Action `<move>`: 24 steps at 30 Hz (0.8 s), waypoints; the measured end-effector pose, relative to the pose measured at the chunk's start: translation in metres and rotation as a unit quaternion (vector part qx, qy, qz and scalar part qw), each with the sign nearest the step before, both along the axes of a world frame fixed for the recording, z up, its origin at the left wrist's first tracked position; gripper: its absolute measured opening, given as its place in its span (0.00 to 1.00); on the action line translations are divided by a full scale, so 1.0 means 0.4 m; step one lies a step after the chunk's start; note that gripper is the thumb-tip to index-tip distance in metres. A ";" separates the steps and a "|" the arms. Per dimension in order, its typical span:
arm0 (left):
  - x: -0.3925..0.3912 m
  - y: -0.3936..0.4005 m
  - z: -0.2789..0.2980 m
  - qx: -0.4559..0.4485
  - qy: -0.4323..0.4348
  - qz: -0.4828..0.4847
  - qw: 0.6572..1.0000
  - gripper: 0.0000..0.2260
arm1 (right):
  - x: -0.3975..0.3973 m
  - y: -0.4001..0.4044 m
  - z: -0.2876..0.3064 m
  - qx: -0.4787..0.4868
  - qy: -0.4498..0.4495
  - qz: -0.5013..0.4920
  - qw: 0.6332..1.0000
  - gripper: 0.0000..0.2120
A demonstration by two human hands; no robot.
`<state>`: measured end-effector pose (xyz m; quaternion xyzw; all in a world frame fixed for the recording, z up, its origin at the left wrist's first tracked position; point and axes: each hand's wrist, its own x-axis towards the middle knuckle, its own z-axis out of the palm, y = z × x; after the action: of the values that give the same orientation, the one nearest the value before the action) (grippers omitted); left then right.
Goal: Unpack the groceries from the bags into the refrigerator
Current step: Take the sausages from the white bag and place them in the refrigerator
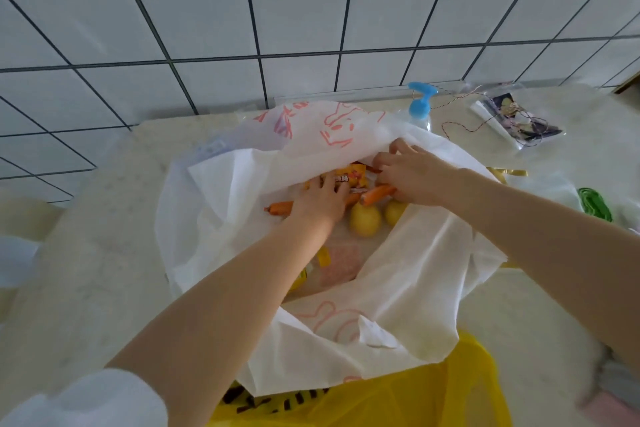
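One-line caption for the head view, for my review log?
Both hands, left and right, reach into an open white bag among sausages and two yellow fruits.

We see even, diffuse, daylight-like light with no single source in view. Shadows are soft and faint: a pale one under the forearms inside the white bag. The countertop reads washed out, near overexposed at lower right. The tiled wall shows strong wide-angle bending, its grout lines curving toward the edges. We note soft focus throughout; the sleeve at lower left and the lower right corner are smeared. The yellow bag glows, translucent. Fine print on packaging is unreadable.
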<state>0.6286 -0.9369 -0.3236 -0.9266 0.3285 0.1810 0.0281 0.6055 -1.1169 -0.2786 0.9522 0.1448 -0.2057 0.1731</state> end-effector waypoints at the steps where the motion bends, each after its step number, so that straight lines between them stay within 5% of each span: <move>1: -0.006 0.003 0.000 -0.005 0.003 0.000 1.000 0.20 | 0.002 -0.002 -0.004 0.011 0.000 0.013 1.000 0.14; 18: -0.101 0.049 -0.002 0.038 -0.006 0.016 0.999 0.26 | 0.031 0.049 -0.004 -0.066 0.061 -0.036 0.995 0.21; 24: -0.102 0.064 -0.003 0.013 0.002 0.018 1.000 0.26 | 0.021 0.039 0.011 0.001 0.085 -0.024 0.996 0.23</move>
<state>0.5878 -0.9115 -0.3247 -0.9317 0.3090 0.1876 0.0365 0.6140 -1.1012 -0.2741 0.9347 0.1364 -0.2900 0.1538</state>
